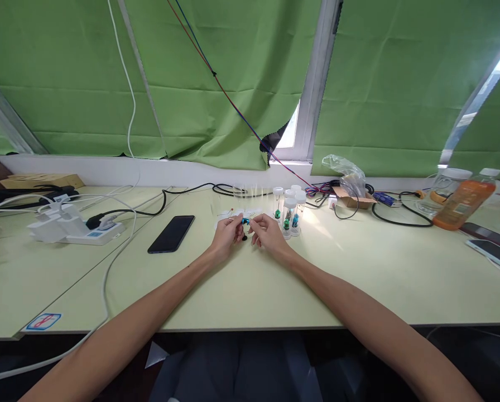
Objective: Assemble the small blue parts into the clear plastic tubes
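Both my hands meet over the middle of the table. Between them is a small blue part (245,221), too small to name more exactly. My left hand (227,235) pinches its left side with thumb and forefinger, and my right hand (269,233) pinches the right side. A small black round piece (244,238) shows just below, between the hands; whether it is joined to the blue part I cannot tell. Just right of my right hand stand several clear tubes (289,207) with white caps, holding small green and blue pieces. Faint clear containers (250,196) are behind my hands.
A black phone (171,234) lies left on the table (216,296). Farther left sits a white power strip (97,234) with chargers and a trailing white cable (107,268). At the right are a small cardboard box (354,200), a tilted orange bottle (463,204) and a white phone (495,254).
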A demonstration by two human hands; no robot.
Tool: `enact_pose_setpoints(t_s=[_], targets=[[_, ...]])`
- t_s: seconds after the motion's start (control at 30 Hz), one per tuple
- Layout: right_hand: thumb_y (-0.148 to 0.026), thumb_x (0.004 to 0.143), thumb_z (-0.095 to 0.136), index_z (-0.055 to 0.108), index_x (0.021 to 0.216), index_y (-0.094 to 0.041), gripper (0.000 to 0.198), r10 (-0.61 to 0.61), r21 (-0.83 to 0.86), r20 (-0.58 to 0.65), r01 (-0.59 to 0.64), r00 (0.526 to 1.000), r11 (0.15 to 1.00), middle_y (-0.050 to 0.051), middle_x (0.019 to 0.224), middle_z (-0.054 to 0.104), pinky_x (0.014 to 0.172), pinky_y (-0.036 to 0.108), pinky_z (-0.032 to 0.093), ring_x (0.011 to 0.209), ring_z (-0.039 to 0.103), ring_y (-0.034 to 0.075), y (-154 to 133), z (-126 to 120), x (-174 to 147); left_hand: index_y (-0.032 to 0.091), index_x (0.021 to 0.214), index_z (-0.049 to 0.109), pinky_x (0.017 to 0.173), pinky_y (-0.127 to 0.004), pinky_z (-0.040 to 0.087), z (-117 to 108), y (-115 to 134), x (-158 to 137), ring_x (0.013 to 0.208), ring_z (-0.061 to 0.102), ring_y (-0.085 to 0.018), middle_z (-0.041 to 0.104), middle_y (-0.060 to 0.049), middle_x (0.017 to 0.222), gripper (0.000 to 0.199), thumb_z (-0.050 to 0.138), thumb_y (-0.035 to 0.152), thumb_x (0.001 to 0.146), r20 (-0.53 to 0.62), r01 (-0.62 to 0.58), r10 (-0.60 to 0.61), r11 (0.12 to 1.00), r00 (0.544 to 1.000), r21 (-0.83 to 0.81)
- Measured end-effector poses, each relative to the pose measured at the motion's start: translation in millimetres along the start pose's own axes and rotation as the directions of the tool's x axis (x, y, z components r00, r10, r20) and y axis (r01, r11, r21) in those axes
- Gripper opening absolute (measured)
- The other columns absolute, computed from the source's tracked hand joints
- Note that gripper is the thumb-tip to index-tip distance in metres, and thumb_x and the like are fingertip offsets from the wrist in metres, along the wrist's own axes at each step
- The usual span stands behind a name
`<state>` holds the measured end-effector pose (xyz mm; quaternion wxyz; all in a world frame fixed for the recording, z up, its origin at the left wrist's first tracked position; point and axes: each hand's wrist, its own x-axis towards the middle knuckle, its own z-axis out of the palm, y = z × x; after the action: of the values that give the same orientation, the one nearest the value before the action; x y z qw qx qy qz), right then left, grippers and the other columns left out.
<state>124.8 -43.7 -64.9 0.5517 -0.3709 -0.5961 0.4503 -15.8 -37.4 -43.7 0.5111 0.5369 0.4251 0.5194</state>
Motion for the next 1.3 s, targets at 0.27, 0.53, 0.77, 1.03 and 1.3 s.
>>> enact_pose_setpoints(t_s=[0.27,0.53,0.77,1.03,1.3], targets=[[-0.067,0.084,0.051,0.052,0.068,-0.018,0.051,0.04,-0.019,0.033,-0.04,0.999,0.999,-0.003,0.051,0.054,0.036,0.021,0.037,0.038,0.051,0.009,1.8,-1.2,1.2,0.017,0.049,0.044,0.041,-0.025,0.024,-1.1,-2.1,0.0,0.038,0.038,-0.008,0.045,0.0,0.045,0.048,0.062,0.046,0.082,0.064,-0.027,0.025,0.999,0.998,0.032],[-0.07,0.086,0.042,0.053,0.064,-0.018,0.058,0.08,-0.027,-0.008,-0.081,0.997,0.996,-0.002,0.044,0.052,0.035,0.02,0.036,0.035,0.048,0.009,1.6,-0.8,-0.5,0.017,0.049,0.045,0.04,-0.025,0.024,0.6,-1.2,-1.4,0.04,0.039,-0.008,0.044,0.001,0.046,0.048,0.064,0.047,0.081,0.092,0.007,-0.007,1.0,0.996,0.003],[-0.059,0.08,0.061,0.052,0.087,-0.021,0.04,0.013,-0.006,-0.034,-0.014,0.999,1.0,-0.003,0.068,0.062,0.036,0.019,0.037,0.041,0.055,0.008,1.8,0.2,1.1,0.017,0.049,0.045,0.04,-0.025,0.024,0.7,0.5,-0.8,0.038,0.038,-0.008,0.042,0.002,0.046,0.047,0.063,0.045,0.082,0.027,0.002,0.0,0.998,1.0,-0.056],[-0.059,0.084,0.055,0.05,0.075,-0.02,0.04,-0.029,-0.063,0.001,0.029,1.0,0.998,-0.003,0.059,0.059,0.037,0.02,0.037,0.041,0.054,0.009,1.4,-1.0,0.6,0.018,0.048,0.043,0.04,-0.026,0.023,0.1,0.6,-1.3,0.037,0.037,-0.008,0.043,0.0,0.044,0.049,0.063,0.047,0.082,0.052,0.009,-0.008,1.0,0.999,-0.011],[-0.068,0.088,0.041,0.053,0.06,-0.018,0.058,0.032,-0.071,-0.011,-0.033,0.999,0.997,-0.002,0.039,0.05,0.037,0.021,0.035,0.033,0.044,0.008,1.4,-1.5,-0.6,0.017,0.05,0.044,0.04,-0.024,0.025,0.0,-2.2,-0.6,0.04,0.038,-0.008,0.044,0.001,0.047,0.048,0.065,0.046,0.081,0.141,-0.002,0.007,0.999,0.99,-0.039]])
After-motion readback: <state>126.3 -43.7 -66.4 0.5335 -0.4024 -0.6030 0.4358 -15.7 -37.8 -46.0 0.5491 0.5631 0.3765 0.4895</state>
